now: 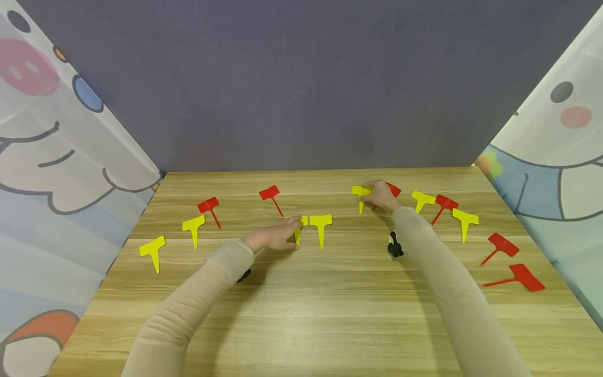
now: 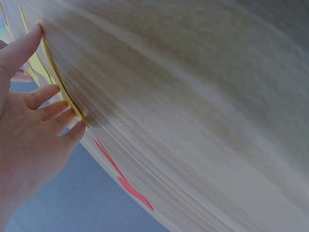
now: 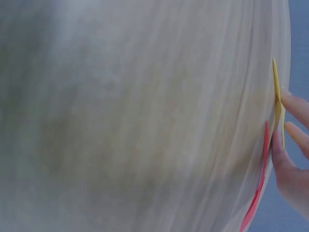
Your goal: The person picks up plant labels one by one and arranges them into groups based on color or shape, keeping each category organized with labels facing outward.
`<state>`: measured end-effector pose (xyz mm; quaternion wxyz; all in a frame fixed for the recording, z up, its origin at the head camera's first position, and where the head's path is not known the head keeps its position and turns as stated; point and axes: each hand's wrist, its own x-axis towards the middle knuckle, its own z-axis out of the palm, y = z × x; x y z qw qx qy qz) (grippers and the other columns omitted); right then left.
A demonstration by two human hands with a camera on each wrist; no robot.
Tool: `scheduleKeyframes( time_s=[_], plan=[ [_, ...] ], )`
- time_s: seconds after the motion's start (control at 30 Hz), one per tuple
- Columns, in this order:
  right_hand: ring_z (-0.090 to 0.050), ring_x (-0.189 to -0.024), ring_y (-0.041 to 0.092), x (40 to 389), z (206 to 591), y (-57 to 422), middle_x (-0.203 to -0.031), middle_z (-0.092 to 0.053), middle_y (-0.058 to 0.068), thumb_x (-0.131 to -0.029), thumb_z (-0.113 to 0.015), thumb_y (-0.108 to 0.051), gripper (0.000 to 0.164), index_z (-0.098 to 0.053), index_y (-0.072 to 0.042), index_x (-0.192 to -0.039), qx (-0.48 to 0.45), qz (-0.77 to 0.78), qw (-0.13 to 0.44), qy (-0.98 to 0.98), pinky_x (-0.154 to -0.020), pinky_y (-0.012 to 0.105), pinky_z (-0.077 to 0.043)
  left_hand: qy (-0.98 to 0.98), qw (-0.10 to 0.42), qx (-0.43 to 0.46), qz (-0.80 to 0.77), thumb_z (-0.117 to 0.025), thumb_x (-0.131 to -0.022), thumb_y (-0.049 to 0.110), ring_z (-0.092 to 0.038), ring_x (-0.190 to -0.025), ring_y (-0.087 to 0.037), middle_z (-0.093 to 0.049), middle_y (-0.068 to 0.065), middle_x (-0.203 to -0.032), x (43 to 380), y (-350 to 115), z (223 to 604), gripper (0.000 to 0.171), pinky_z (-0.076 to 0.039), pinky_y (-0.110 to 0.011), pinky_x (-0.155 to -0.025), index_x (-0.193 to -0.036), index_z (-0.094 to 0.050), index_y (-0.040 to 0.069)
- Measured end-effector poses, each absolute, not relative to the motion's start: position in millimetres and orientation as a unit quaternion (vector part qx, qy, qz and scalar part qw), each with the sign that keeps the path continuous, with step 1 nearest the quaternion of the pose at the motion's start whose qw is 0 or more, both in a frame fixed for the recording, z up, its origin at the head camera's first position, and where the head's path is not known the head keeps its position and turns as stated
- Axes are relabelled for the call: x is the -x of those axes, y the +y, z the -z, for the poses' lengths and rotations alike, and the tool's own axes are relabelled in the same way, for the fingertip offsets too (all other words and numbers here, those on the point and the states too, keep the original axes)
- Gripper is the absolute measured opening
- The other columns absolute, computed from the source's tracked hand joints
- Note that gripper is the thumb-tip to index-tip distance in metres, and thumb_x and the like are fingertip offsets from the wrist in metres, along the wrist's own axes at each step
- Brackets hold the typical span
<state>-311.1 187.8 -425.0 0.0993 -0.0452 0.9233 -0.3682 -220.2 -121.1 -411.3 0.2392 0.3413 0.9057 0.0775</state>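
Note:
My left hand [image 1: 281, 234] lies over a yellow T-shaped plant label [image 1: 303, 220], its fingers touching the head and partly covering it. In the left wrist view, the fingers and thumb of that hand [image 2: 36, 116] are spread along the yellow label's edge. A second yellow plant label [image 1: 321, 225] lies flat just to the right. Farther right, my right hand [image 1: 379, 195] pinches another yellow plant label [image 1: 360, 190] between thumb and fingers. Beside it, a red plant label [image 1: 393, 189] is partly hidden by this hand. The right wrist view shows the fingertips against the yellow label [image 3: 277, 92].
More yellow labels [image 1: 193, 225] and red labels [image 1: 269, 192] lie scattered at left. Others, yellow [image 1: 465, 218] and red [image 1: 525, 277], lie at right. A small black device [image 1: 394, 245] shows beside the right forearm. A grey panel [image 1: 301, 94] stands behind the wooden table [image 1: 301, 324].

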Motion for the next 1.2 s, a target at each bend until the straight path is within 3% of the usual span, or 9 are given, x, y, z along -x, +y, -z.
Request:
scheduleKeyframes(
  time_s=[0.33,0.63,0.9,1.2],
  plan=[
    [-0.033,-0.122,0.034,309,428,191,-0.133,-0.039,0.020,-0.079,-0.065,-0.007,0.047,-0.051,0.002,-0.123,0.013,0.426,0.084,0.901,-0.094,0.042,-0.038,0.905,0.249,-0.336,-0.079,-0.052,-0.089,0.033,-0.006,-0.134,-0.028,-0.002,-0.016,-0.147,219,-122,411,0.070,-0.010,-0.043,-0.108,-0.139,-0.018,-0.003],
    [-0.053,-0.102,0.026,304,428,193,-0.127,-0.044,0.023,-0.082,-0.060,-0.001,0.043,-0.049,0.004,-0.123,-0.026,0.535,0.094,0.839,-0.084,0.032,-0.047,0.905,0.251,-0.334,-0.085,-0.053,-0.088,0.032,-0.006,-0.134,-0.028,-0.002,-0.016,-0.147,219,-122,410,0.070,-0.010,-0.041,-0.108,-0.138,-0.018,-0.003],
    [-0.052,-0.108,0.031,297,419,188,-0.135,-0.033,0.023,-0.084,-0.054,0.004,0.047,-0.041,0.004,-0.129,-0.059,0.610,0.125,0.780,-0.083,0.030,-0.047,0.904,0.246,-0.339,-0.088,-0.053,-0.088,0.032,-0.007,-0.134,-0.029,-0.003,-0.017,-0.146,219,-122,410,0.070,-0.010,-0.042,-0.108,-0.138,-0.019,-0.004],
    [-0.061,-0.079,0.011,285,412,181,-0.133,-0.033,0.022,-0.085,-0.053,0.003,0.050,-0.037,0.002,-0.132,-0.073,0.626,0.152,0.762,-0.084,0.033,-0.047,0.902,0.245,-0.345,-0.091,-0.053,-0.088,0.031,-0.007,-0.133,-0.030,-0.004,-0.019,-0.146,219,-122,408,0.069,-0.010,-0.044,-0.107,-0.137,-0.020,-0.004]
  ],
)
